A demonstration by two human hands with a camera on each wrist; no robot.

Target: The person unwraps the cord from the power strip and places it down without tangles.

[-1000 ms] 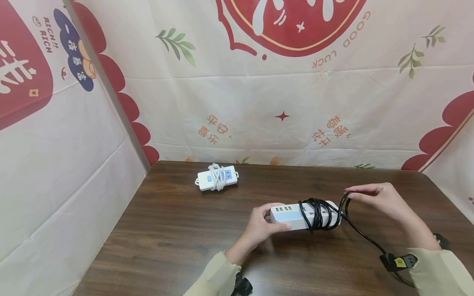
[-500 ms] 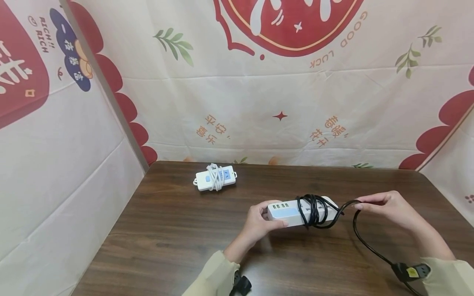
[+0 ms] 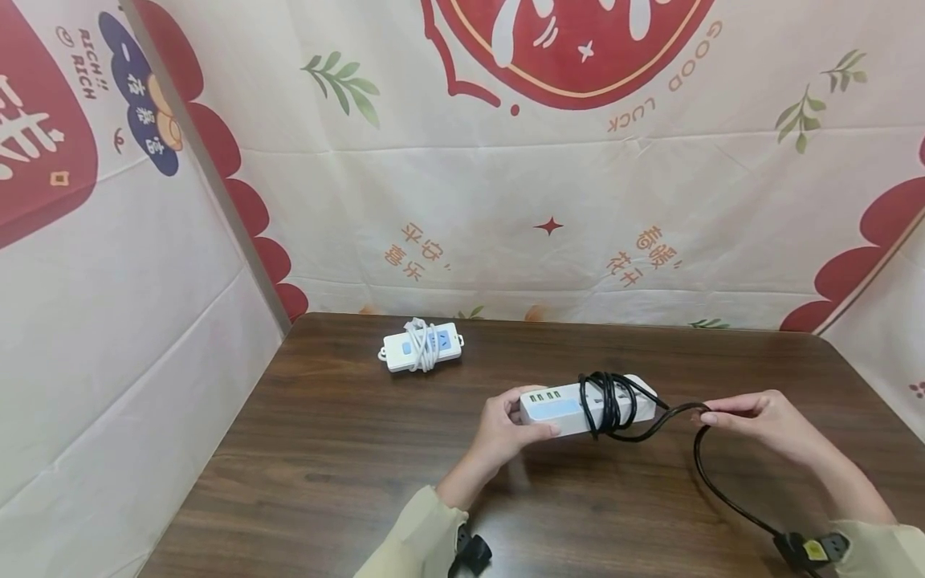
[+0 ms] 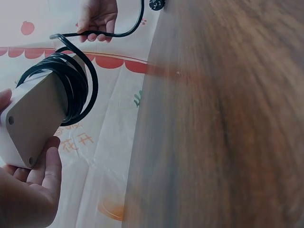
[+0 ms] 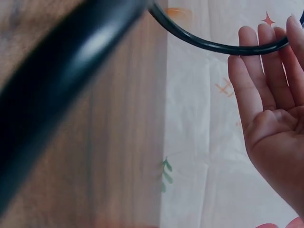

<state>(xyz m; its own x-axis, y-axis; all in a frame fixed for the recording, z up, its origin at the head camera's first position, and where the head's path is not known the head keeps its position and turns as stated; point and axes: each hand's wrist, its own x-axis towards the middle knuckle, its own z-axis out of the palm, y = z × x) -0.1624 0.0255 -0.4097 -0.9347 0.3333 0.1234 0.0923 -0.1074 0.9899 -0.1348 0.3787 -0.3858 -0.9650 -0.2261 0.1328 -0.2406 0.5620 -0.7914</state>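
Observation:
My left hand (image 3: 515, 424) grips the USB end of a white power strip (image 3: 552, 406), held just above the brown table (image 3: 347, 449). Several turns of its black cord (image 3: 610, 401) wrap the strip's right half. To the right, my right hand (image 3: 726, 414) pinches the free cord (image 3: 697, 449), which runs down to the black plug (image 3: 809, 549) by my right sleeve. The left wrist view shows the strip's underside (image 4: 38, 111), the coils (image 4: 76, 78) and the right hand (image 4: 97, 16). In the right wrist view the cord (image 5: 213, 45) crosses the fingertips (image 5: 259, 52).
A second white power strip (image 3: 422, 348) with its white cord wound round it lies at the table's back left. Printed cloth walls (image 3: 549, 201) close in the back and sides. A small black object (image 3: 473, 554) sits at my left sleeve.
My right hand has dropped from above the strip's right end to lower right, drawing the cord taut. The plug has slid right along the table. The left hand keeps its hold.

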